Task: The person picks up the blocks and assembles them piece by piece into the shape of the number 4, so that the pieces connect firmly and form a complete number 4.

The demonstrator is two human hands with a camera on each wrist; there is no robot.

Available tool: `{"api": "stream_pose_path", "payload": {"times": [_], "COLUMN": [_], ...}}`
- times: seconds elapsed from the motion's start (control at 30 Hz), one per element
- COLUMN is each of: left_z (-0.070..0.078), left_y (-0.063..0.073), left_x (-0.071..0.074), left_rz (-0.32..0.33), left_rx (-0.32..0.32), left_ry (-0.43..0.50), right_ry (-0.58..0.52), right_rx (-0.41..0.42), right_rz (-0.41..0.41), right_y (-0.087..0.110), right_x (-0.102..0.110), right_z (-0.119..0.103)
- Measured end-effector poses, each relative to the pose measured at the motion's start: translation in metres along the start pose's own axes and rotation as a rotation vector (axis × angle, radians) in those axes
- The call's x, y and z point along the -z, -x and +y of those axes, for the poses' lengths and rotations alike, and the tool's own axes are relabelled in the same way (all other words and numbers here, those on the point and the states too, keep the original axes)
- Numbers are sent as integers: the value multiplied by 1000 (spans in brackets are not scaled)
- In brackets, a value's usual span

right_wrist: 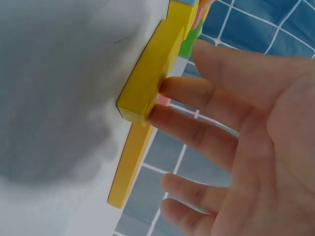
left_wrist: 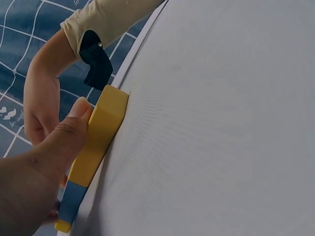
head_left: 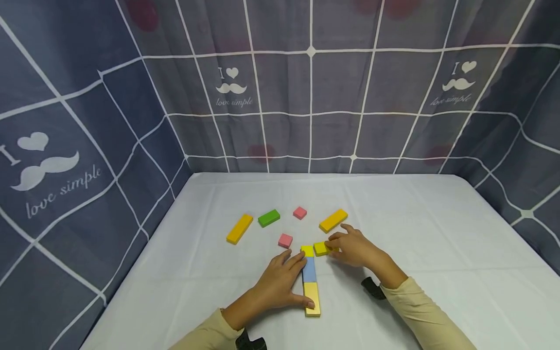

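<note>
A straight row of blocks lies on the white table: a pale yellow block (head_left: 312, 299) nearest the person, a blue block (head_left: 309, 270) in the middle, and a small yellow block (head_left: 307, 251) at the far end. Spread along its left side, my left hand (head_left: 280, 282) has its thumb on the pale yellow block and fingertips by the far end. My right hand (head_left: 356, 248) touches another yellow block (right_wrist: 147, 73) with two extended fingertips. That block (head_left: 321, 249) lies crosswise just right of the row's far end. The right thumb stands apart from it.
Farther back lie an orange-yellow block (head_left: 239, 229) at left, a green block (head_left: 269, 218), two pink blocks (head_left: 299, 213) and a second orange-yellow block (head_left: 333, 220) beyond the right hand. Grey checked curtain (head_left: 280, 136) surrounds the table's back and sides.
</note>
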State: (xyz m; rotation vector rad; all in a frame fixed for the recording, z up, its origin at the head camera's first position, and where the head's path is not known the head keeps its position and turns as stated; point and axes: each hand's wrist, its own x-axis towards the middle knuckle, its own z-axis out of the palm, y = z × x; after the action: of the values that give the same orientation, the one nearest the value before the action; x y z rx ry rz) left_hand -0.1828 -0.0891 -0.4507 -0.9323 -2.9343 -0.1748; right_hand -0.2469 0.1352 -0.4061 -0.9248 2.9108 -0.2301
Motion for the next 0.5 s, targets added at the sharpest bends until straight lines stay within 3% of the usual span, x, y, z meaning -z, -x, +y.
{"api": "stream_pose_path", "payload": {"times": [0.5], "left_z": [0], "left_y": [-1], "left_x": [1], "left_rz": [-21], "left_rx": [3], "left_ry": [-27], "right_ry": [-10], "right_rx": [8], "right_rz": [-14], "right_y": [0], "right_x": [1], "right_z": [-6]}}
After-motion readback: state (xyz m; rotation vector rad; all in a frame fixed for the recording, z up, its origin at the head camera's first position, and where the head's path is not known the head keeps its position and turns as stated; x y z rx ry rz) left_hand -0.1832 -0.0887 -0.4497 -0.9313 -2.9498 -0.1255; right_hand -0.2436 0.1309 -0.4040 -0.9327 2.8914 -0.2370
